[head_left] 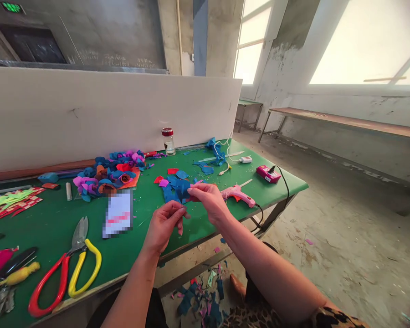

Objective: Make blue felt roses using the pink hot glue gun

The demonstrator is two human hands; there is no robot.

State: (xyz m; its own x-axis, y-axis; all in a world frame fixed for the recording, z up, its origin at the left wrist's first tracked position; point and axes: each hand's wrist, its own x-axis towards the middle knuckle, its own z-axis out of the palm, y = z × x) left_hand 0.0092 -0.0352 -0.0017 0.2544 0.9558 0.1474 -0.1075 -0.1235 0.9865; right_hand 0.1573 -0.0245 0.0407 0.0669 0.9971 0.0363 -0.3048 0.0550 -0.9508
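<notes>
The writing in view gave little away: a green lit sign (12, 7) glowed at upper left, too small to read, faint chalk marks (130, 61) crossed the dark board behind, and the printed card (119, 214) towards the worktop's near edge was blurred into squares, a pinkish-red line its only clear feature. Above the middle of the green, smooth worktop (123, 253), near its front edge, the person's right hand (207, 200) pinched a thin, matt blue paper piece (182, 189) between thumb and forefinger. The left hand (166, 223) was just below, fingers curled and thumb pressed to forefinger; whether something slender lay between them could not be told. Beyond the hands lay loose blue scraps (171, 193), flat and irregular. Right of these, towards the right corner, lay a pink plastic glue gun (239, 195) and a boxy, deep-pink power unit (268, 174) with a black lead. A clear jar (169, 145) with a red lid stood upright by the far edge, before a pale upright panel (123, 118). To its left clustered ruffled paper flowers (112, 173) in blue, purple and brown. Nearer the front edge, metal-bladed scissors (78, 237) lay partly open, one handle red, the other yellow.
</notes>
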